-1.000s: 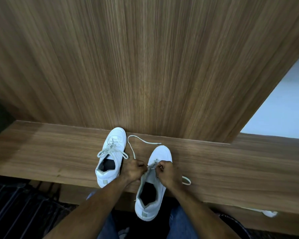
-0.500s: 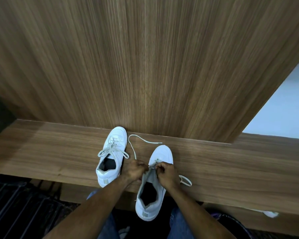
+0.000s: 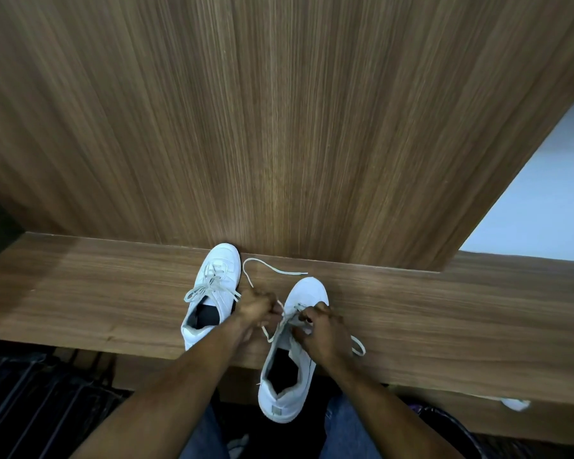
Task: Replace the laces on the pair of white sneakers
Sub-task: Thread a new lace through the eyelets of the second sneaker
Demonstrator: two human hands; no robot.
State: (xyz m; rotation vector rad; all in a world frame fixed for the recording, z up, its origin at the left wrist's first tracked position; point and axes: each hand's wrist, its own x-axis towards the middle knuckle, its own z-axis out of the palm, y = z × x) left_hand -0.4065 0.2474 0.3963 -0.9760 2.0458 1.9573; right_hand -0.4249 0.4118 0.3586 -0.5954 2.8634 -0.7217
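Observation:
Two white sneakers stand on a wooden ledge [image 3: 80,293]. The left sneaker [image 3: 212,293] is laced, with a bow across its tongue. The right sneaker [image 3: 295,352] hangs heel-first over the ledge's front edge. A cream lace [image 3: 269,268] runs from it in a loop toward the back wall, and another end curls out at its right side. My left hand [image 3: 257,309] pinches the lace just left of the shoe's eyelets. My right hand [image 3: 322,329] grips the lace at the upper eyelets and covers part of the tongue.
A tall wooden panel [image 3: 279,127] rises right behind the ledge. A pale surface [image 3: 537,207] shows at the right. Below the ledge are a dark ribbed floor mat [image 3: 30,392], my knees in jeans, and a small white object [image 3: 516,404] at the lower right.
My left hand has pulled away from the right sneaker to the left, drawing a stretch of lace out between the hands. The right hand stays at the eyelets.

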